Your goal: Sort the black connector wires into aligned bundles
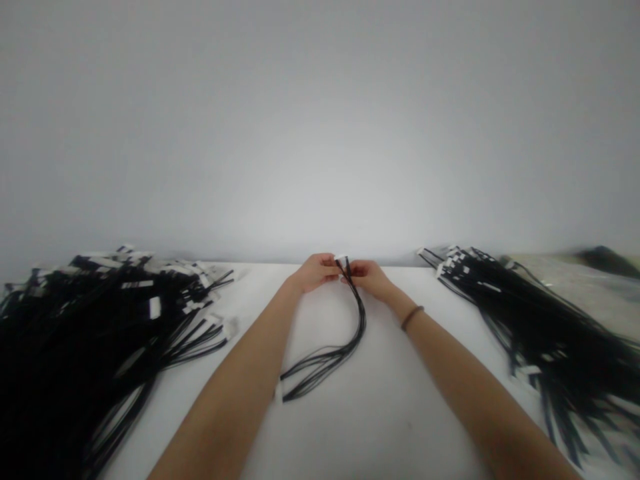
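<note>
A black cable bundle (361, 320) with white connectors at its ends curves down over the white table between my forearms. My left hand (319, 272) is closed at the upper end of the bundle, fingers beside its white connector (341, 257). From the right, my right hand (367, 277) pinches the same bundle just under that connector. The bundle's lower end, with another white connector (279, 389), lies on the table next to my left forearm.
A large heap of black cables (75, 333) with white connectors covers the left side of the white table (380, 413). Another cable pile (540, 320) lies at the right, beside clear plastic (585, 287). A pale wall (320, 133) stands behind.
</note>
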`<state>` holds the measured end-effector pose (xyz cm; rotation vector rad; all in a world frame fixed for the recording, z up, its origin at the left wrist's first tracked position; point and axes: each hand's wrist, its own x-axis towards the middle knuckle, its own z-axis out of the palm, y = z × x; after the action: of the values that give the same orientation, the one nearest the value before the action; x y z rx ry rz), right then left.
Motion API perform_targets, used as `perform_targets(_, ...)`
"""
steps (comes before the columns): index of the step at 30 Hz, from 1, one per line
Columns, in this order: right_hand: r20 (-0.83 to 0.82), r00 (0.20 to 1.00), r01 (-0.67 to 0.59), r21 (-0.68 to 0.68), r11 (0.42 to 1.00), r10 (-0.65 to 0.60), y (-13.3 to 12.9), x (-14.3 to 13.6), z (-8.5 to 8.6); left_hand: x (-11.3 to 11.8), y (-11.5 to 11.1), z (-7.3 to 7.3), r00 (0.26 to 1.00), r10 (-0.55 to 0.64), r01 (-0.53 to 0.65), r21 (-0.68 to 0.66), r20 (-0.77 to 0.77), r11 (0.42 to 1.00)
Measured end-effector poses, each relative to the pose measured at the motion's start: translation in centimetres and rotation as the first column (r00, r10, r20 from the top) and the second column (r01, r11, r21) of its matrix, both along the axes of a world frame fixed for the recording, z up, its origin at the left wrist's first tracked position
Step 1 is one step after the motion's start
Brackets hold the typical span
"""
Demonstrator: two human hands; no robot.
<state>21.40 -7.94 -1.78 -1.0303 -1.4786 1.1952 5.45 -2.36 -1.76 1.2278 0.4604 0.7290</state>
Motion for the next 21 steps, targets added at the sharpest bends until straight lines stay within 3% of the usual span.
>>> perform_targets(6,0.113,0.993,-0.029,0.025,0.999,0.026,-0.07,-0.44,0.0,0.0,0.14,-0.18,1.0,-0.002,0.002,-0.031,0.007,1.0)
perform_targets(14,0.083,0.979,0.181,0.069,0.981,-0.186,-0.01,-0.32,-0.25,0.13,0.42,-0.55,0.993,-0.053,0.063,0.091,-0.11,0.994)
perform_targets(21,-0.032,0.996,0.081,0.11,0.991,-0.078,-0.46,-0.03,0.35,0.18,0.5,-0.44,0.977,-0.089,0.126,0.189,-0.192,0.974)
